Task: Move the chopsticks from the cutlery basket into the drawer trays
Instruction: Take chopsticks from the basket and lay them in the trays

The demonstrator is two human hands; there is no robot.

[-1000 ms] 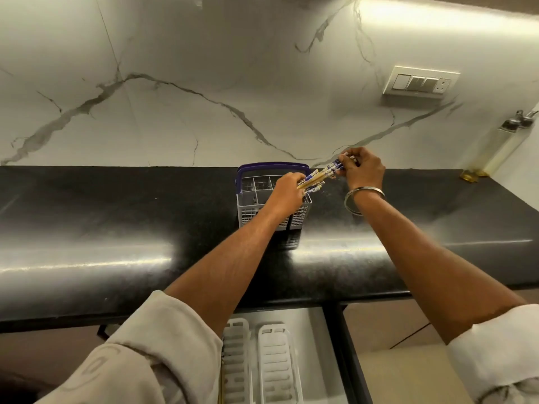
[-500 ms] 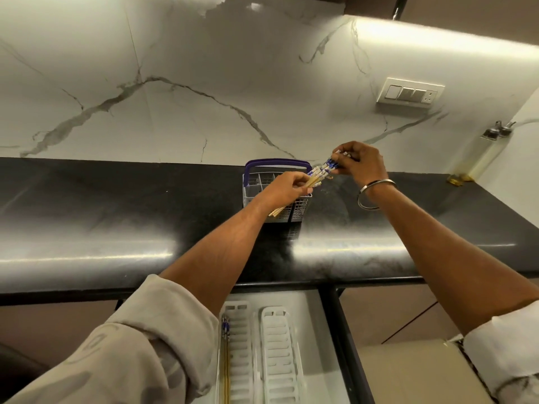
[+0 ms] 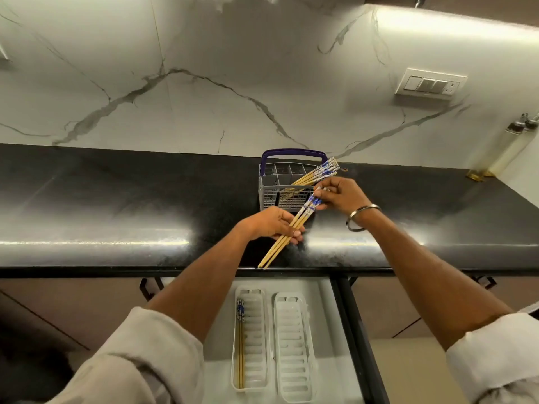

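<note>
Warm, fairly bright light comes from a strip under the cabinet at one o'clock, washing the marble wall (image 3: 204,83) pale and blowing it out near the top right. The black counter (image 3: 116,199) carries long streaks of white glare along its front edge, at nine and three o'clock. Below it the open drawer (image 3: 323,316) is lit evenly, while the lower left corner, at seven o'clock, falls into deep shadow. Wide-angle bending curves the counter edge and stretches the sleeves at the bottom corners. Detail is soft throughout, with slight blur on the hands.
</note>
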